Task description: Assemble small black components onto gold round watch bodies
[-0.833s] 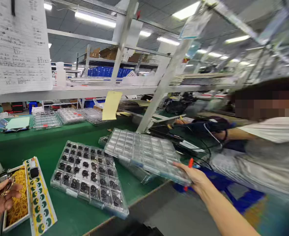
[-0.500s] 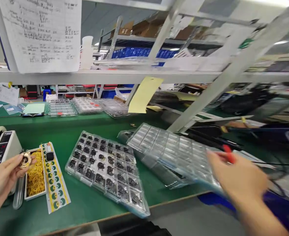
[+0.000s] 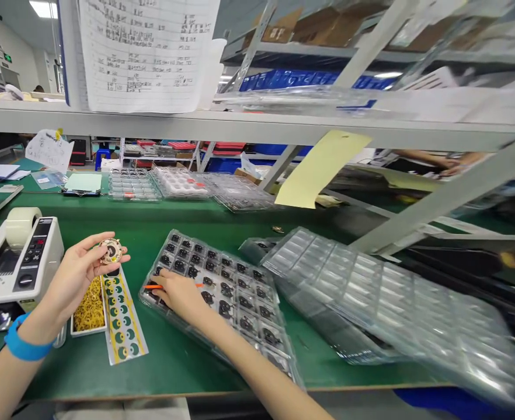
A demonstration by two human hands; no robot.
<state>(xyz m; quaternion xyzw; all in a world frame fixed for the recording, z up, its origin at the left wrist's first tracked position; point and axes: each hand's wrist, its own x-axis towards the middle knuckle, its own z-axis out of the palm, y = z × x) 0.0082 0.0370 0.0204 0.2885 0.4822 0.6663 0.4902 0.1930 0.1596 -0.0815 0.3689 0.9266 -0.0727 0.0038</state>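
Note:
My left hand, a blue band on its wrist, pinches a round gold-coloured watch-movement-like part with a dark centre, above the green bench. Over the left side of a clear compartment tray is my right hand, its fingers closed around a thin orange tool. Most of that tool is hidden by the hand, and its exact kind cannot be made out. Small black parts sit in the tray's compartments. My right fingertips are down at a compartment near the tray's left edge.
Left stands a tape dispenser. Beside it are a white box of yellow rings and a green-and-yellow sticker strip. Clear trays lean at right, jutting past the bench edge. A yellow paper hangs from the shelf beam.
My right hand has swung from the stacked trays at the right to the filled tray. The view has turned left, and my left hand still holds the round part.

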